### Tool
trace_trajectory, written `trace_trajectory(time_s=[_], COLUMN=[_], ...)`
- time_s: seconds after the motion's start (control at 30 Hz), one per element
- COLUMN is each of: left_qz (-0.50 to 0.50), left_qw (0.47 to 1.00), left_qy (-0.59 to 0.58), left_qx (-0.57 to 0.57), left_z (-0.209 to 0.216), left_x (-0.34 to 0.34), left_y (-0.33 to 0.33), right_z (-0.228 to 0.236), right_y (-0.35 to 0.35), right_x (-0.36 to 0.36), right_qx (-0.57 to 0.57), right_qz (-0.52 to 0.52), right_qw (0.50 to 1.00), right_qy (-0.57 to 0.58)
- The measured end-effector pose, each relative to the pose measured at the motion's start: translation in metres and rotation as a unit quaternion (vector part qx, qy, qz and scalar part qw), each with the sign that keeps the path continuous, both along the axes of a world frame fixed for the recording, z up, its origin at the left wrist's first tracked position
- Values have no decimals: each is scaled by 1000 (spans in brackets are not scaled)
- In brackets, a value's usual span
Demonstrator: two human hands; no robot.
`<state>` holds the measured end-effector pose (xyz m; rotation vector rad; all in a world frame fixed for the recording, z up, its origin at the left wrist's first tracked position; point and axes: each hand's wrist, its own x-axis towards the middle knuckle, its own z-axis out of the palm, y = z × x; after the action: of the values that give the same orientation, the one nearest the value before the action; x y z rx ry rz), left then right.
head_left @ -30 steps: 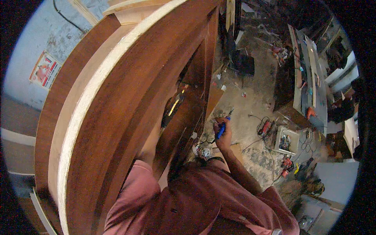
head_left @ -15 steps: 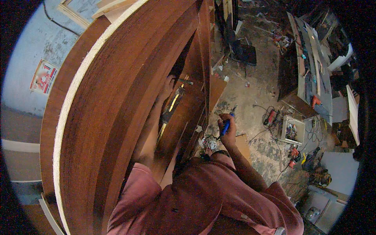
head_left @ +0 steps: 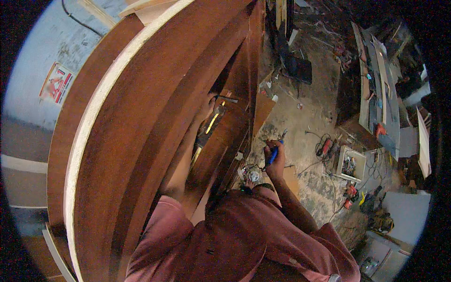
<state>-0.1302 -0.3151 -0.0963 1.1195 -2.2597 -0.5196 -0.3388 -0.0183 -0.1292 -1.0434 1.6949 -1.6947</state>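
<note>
My left hand (head_left: 206,107) reaches into a narrow recess of a dark brown wooden cabinet (head_left: 141,122). Its fingers are curled and partly hidden in shadow. A dark metal bar (head_left: 227,99) sticks out beside them; I cannot make out what they hold. Close by, a black-and-yellow tool handle (head_left: 212,124) lies against the brown inner panel; whether it joins the bar is unclear. To the right, over the floor, my right hand (head_left: 276,159) is closed around a blue-handled hand tool (head_left: 273,154), its metal tip pointing up and away.
Along the cabinet runs a pale raw edge (head_left: 101,98). A white tray of small parts (head_left: 351,163), a red power tool (head_left: 324,147) and cords lie on the dusty floor at right. Behind them stands a long workbench (head_left: 376,89) with an orange drill (head_left: 379,129).
The whole view has shifted slightly, with the cabinet and floor items sitting a little further right. My left hand stays in the recess, and my right hand keeps the blue-handled tool.
</note>
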Motion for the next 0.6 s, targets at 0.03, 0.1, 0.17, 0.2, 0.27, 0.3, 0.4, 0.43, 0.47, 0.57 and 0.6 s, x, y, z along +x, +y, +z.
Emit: trace_trajectory(time_s=[0.03, 0.1, 0.17, 0.2, 0.27, 0.3, 0.4, 0.43, 0.47, 0.57, 0.6], left_qz=[-9, 9, 4, 17, 18, 33, 17, 18, 17, 6, 16], left_qw=[999, 1000, 999, 999, 998, 998, 1000, 1000, 999, 994, 995], left_qy=[19, 0, 6, -25, -9, -46, -25, -8, 26, 101, 98], left_qx=[-29, -21, -46, -29, -62, -33, -3, -8, -35, -43, -1], left_z=[-1, -1, 4, 8, 16, 20, 21, 17, 11, -5, -9], left_x=[1, 1, 0, -1, -3, -5, -10, -13, -18, -25, -26], left_y=[0, 0, 3, 5, 11, 14, 23, 27, 30, 29, 27], right_z=[0, 0, 1, 2, 3, 3, 1, -1, -3, -8, -8], right_y=[-1, -4, -5, -6, -5, -3, -1, 0, 0, 0, 0], right_x=[1, 2, 2, 1, 0, -1, -2, -2, -1, 2, 2], right_qx=[-2, -23, -15, 3, 24, 26, 42, 50, 33, 2, 3], right_qz=[0, 12, 16, 13, 7, 4, -1, -2, -1, -1, -4], right_qw=[1000, 999, 999, 1000, 1000, 999, 998, 998, 999, 1000, 1000], right_qy=[-5, -36, -32, -13, 19, 32, 39, 37, 26, 13, 21])
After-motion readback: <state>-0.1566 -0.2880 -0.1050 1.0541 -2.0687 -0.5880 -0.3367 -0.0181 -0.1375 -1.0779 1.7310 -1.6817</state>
